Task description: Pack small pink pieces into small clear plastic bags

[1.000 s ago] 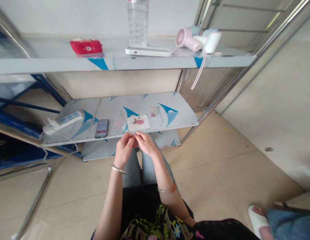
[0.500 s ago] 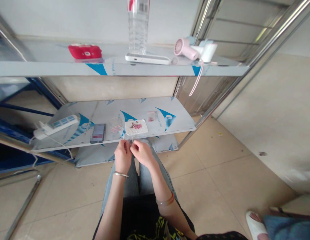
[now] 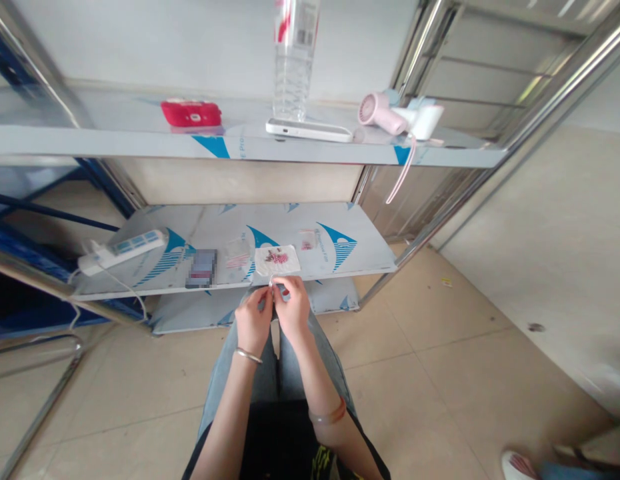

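My left hand (image 3: 254, 319) and my right hand (image 3: 292, 305) meet fingertip to fingertip above my knees, at the front edge of the lower shelf (image 3: 220, 220). Both are closed in a pinch around something tiny and pale, too small to make out. Just beyond them lies a white square (image 3: 278, 260) with a dark red beaded pattern. Left of it are a clear bag with pink strips (image 3: 237, 259) and a blurred dark rectangular item (image 3: 201, 268). A small clear bag with red bits (image 3: 307, 241) lies to its right.
A white power strip (image 3: 123, 251) with cables is at the shelf's left. The upper shelf (image 3: 155, 142) carries a red case (image 3: 191, 114), a bottle (image 3: 293, 77), a white phone-like item (image 3: 309, 131) and a pink fan (image 3: 380, 113). A person's foot (image 3: 517, 465) shows at lower right.
My hands have risen slightly and turned, with the fingertips now higher and the pinches more visible. The view has shifted, so the shelves sit a little lower and further right.
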